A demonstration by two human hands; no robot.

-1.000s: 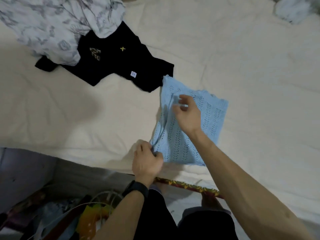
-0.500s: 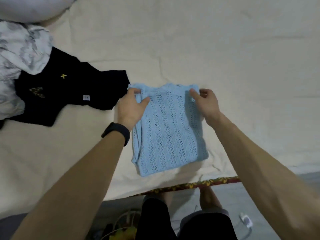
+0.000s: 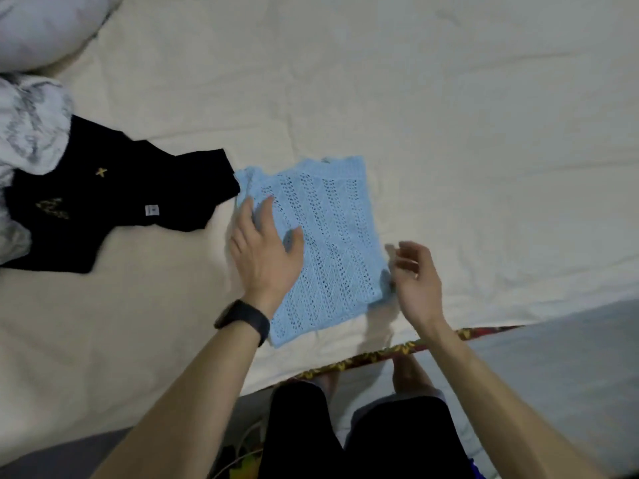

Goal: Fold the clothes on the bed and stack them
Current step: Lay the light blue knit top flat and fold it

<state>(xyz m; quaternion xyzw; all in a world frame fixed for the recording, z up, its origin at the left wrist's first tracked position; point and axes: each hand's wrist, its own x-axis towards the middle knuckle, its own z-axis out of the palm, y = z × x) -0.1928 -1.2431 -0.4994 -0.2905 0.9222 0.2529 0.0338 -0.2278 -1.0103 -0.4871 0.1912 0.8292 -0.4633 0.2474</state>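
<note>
— What lies on the bed (image 3: pixel 449 133)?
— A black shirt (image 3: pixel 121 202) at left; right of it, by the near edge, the folded blue knit top (image 3: pixel 332 236).
— Hands?
— Left hand (image 3: pixel 266 250) flat on it, fingers straight; right hand (image 3: pixel 418 281) released, beside its right edge.

You have one view only: the camera on your head looks forward and steeply down across the near edge of the bed (image 3: pixel 449 133), close, with your own legs (image 3: pixel 345 437) at the bottom.
</note>
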